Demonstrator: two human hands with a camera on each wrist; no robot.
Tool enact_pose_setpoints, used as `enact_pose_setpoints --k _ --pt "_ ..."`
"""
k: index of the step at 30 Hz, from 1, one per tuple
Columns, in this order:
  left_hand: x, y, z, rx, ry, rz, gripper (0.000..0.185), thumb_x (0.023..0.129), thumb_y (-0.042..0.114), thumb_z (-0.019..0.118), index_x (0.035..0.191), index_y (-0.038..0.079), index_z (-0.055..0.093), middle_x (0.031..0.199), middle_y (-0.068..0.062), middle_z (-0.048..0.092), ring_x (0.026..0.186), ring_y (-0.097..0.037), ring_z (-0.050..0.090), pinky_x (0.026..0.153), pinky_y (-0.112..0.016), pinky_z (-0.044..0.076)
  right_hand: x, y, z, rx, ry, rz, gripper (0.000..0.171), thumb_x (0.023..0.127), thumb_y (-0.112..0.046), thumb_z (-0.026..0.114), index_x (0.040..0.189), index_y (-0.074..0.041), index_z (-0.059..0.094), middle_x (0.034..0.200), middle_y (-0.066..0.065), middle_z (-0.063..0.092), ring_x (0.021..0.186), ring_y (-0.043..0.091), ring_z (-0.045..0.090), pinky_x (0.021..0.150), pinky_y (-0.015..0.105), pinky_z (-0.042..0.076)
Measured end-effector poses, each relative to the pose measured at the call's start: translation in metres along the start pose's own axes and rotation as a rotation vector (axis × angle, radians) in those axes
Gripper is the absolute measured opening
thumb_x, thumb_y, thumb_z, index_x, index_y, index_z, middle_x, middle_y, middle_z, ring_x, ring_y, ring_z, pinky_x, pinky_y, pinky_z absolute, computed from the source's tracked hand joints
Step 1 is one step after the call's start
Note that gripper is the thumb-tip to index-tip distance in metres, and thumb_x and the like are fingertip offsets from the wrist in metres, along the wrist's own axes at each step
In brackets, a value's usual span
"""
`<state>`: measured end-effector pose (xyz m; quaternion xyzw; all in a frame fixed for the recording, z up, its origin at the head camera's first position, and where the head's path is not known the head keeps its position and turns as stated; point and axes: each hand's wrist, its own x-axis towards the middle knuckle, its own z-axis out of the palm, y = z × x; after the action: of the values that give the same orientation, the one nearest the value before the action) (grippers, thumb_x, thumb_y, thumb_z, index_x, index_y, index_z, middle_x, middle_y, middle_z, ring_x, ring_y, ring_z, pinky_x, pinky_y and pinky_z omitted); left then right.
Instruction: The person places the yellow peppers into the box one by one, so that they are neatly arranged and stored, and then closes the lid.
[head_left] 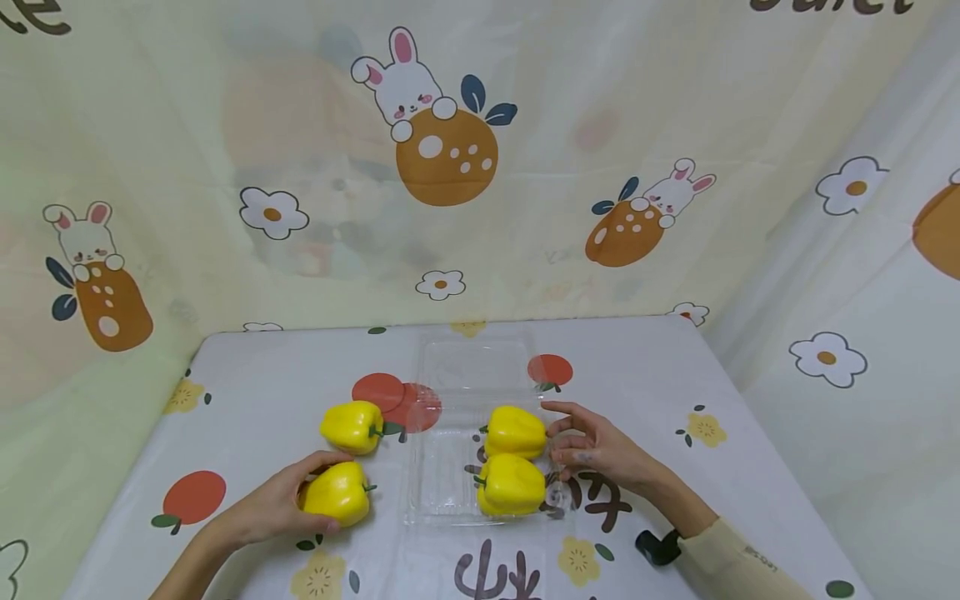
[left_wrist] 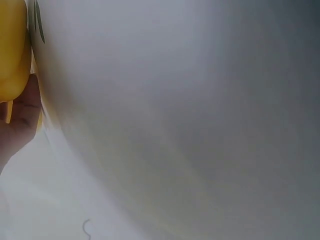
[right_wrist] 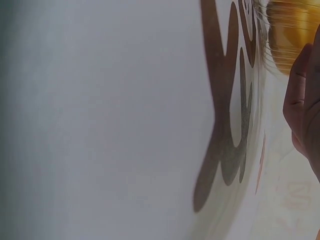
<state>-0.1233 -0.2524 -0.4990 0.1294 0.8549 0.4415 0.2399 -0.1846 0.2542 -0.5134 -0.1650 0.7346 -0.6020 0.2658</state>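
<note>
Our left hand (head_left: 266, 508) is curling round the near yellow pepper (head_left: 337, 493), which is sitting on the table (head_left: 247, 367) left of the clear tray (head_left: 442, 487). Our right hand (head_left: 600, 450), fingers loosely spread (holding nothing), is hovering at the tray's right edge beside two peppers (head_left: 512, 458). Another pepper (head_left: 352, 427) is lying behind.

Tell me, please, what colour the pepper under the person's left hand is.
The pepper is bright yellow, shown best in the head view.

The peppers (head_left: 339, 492) look glossy and smooth (probably plastic); the tray (head_left: 442, 487) is clear plastic, the tablecloth (head_left: 637, 375) matt cloth.
</note>
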Motion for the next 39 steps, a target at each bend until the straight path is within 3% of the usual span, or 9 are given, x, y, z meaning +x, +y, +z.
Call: enact_pose_setpoints --k 9,18,24,30,39 --pt "-0.002 0.003 -0.001 0.001 -0.011 0.042 0.080 0.081 0.026 0.091 0.150 0.014 0.051 0.143 -0.009 0.060 0.120 -0.023 0.054 0.104 -0.046 0.047 -0.001 0.001 0.000 0.007 0.000 -0.006 0.084 0.099 -0.010 0.073 0.167 -0.008 0.024 0.139 0.030 0.046 0.094 0.019 0.068 0.081 0.035 0.067" --pt "-0.007 0.011 -0.004 -0.018 -0.008 0.101 0.077 0.083 0.027 0.088 0.150 0.015 0.052 0.138 -0.009 0.060 0.116 -0.011 0.056 0.097 -0.023 0.051 -0.001 -0.001 0.001 0.007 -0.001 -0.007 0.083 0.099 -0.008 0.072 0.167 -0.007 0.024 0.138 0.029 0.047 0.092 0.019 0.068 0.081 0.034 0.067" --pt "-0.007 0.018 -0.007 -0.005 0.008 0.152 0.071 0.083 0.029 0.087 0.146 0.021 0.055 0.137 -0.006 0.061 0.118 -0.007 0.054 0.098 -0.023 0.052 -0.001 0.000 0.000 0.008 -0.003 -0.008 0.083 0.099 -0.007 0.072 0.167 -0.007 0.024 0.139 0.030 0.046 0.094 0.019 0.068 0.081 0.034 0.067" --pt "0.000 0.031 -0.008 -0.038 -0.018 0.215 0.067 0.085 0.026 0.085 0.145 0.019 0.055 0.139 -0.009 0.061 0.120 -0.009 0.054 0.099 -0.024 0.053 -0.002 -0.001 -0.001 0.014 0.002 -0.003 0.083 0.099 -0.008 0.073 0.167 -0.007 0.025 0.139 0.030 0.046 0.092 0.018 0.068 0.081 0.034 0.067" --pt "0.008 0.043 -0.009 -0.026 0.004 0.246 0.066 0.085 0.027 0.086 0.143 0.021 0.057 0.136 -0.006 0.062 0.119 -0.010 0.055 0.097 -0.026 0.054 -0.002 -0.002 0.001 0.014 -0.008 -0.007 0.083 0.099 -0.007 0.071 0.167 -0.007 0.024 0.139 0.030 0.046 0.091 0.017 0.069 0.081 0.033 0.067"
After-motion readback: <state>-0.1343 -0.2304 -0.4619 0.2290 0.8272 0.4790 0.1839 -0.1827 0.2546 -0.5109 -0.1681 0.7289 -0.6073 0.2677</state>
